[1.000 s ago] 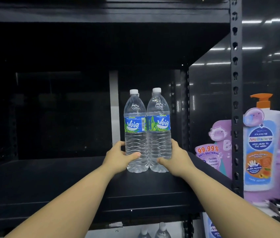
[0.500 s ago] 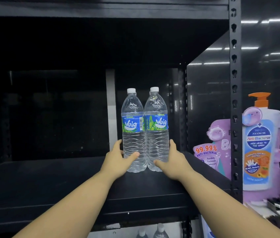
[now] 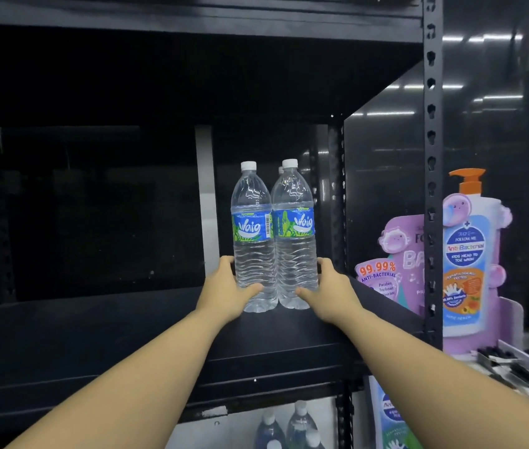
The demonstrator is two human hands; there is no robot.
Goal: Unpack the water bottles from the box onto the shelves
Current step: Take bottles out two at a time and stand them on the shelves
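Black metal shelf [image 3: 94, 335] spans the lower half of the frame; its board is bare and dark across the whole left and centre. Shelf above it runs along the top of the frame. Back of the bay is dark, with a pale vertical strip [image 3: 206, 202] at centre. Perforated black upright [image 3: 431, 189] stands at right of centre, marking the right end of the bay.

Open room: wide free board to the left of the bottles, and free board in front of them up to the front lip. To the right, only a narrow gap before the rear post and glossy side panel.

Left hand [image 3: 227, 293] wraps the lower part of the left bottle [image 3: 251, 238], thumb across the front, fingers clamped round its far side. Right hand [image 3: 331, 293] grips the base of the right bottle [image 3: 295, 234] the same way, fingers closed on it. Both bottles stand upright, touching each other, bases on the board, centre of frame. Clear ribbed plastic, white caps, blue-green "Waig" labels. A third white cap [image 3: 280, 170] shows just behind the right bottle.

Right of the upright: purple display card and an orange-pump wash bottle [image 3: 465, 254]. Bottom centre, below the shelf: more bottle tops [image 3: 289, 426].
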